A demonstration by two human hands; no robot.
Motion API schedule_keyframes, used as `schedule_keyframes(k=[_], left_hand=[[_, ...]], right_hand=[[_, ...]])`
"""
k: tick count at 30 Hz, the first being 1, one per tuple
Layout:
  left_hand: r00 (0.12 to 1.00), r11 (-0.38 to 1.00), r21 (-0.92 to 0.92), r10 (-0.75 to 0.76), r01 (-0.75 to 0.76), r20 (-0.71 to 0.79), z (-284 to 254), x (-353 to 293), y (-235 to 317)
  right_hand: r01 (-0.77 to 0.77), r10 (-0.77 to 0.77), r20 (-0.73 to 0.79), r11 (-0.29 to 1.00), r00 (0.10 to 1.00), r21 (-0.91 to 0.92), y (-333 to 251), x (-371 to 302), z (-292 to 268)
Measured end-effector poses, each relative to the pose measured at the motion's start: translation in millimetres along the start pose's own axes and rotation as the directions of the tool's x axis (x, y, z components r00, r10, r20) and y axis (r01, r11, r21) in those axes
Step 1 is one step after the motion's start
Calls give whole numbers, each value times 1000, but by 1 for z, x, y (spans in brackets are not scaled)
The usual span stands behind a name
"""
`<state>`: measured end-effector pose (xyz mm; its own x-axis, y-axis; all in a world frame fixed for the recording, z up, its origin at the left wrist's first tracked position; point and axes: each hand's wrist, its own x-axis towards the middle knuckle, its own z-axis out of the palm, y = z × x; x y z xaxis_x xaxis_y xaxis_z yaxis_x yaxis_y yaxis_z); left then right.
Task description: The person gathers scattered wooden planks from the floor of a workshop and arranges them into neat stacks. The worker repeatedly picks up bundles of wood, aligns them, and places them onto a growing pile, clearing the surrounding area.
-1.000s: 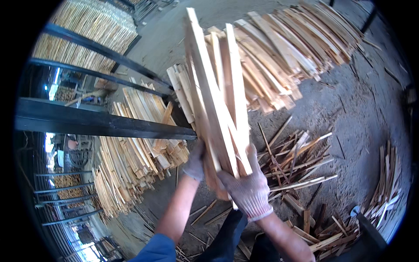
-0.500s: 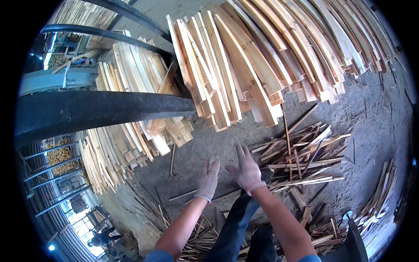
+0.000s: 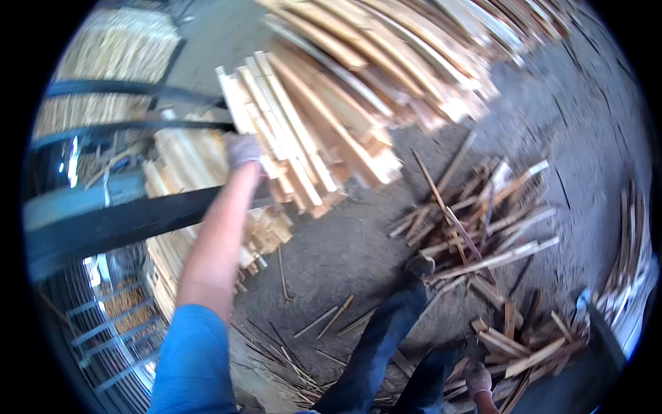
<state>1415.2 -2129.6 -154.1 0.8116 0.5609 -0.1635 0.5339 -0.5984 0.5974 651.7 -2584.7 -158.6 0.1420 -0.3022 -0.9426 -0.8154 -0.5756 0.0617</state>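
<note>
My left arm is stretched out forward, and my left hand, in a pale knit glove, is at the left edge of a stack of sawn boards. Motion smears its fingers, so whether it grips a board is unclear. Low on the right, my right hand, also gloved, is beside my leg above scattered wood offcuts. It looks rounded, but its fingers are too blurred to make out, and I see no board in it.
A dark metal beam crosses on the left, near my left forearm. Behind it lies a second board stack. A heap of thin wood scraps covers the floor by my shoe. Loose sticks lie near my legs.
My hands were close together in front of me, fingers spread. Now the left has reached forward and left to the boards; the right has dropped back to the lower right. The view has shifted.
</note>
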Motion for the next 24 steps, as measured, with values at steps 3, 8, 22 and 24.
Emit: schedule_keyframes(k=[3, 8, 22, 24], left_hand=[[795, 944, -212, -80, 255, 601, 28, 9, -35], [664, 966, 12, -187, 260, 724, -38, 154, -75], [621, -6, 668, 361, -745, 696, -54, -102, 8], [450, -41, 499, 375, -866, 811, -39, -167, -2]], right_hand=[[-99, 97, 21, 960, 995, 263, 21, -45, 6], [-294, 208, 225, 828, 952, 478, -21, -53, 20], [-290, 369, 77, 568, 926, 770, 62, -81, 60], [-362, 508, 45, 546, 860, 755, 106, -81, 67]])
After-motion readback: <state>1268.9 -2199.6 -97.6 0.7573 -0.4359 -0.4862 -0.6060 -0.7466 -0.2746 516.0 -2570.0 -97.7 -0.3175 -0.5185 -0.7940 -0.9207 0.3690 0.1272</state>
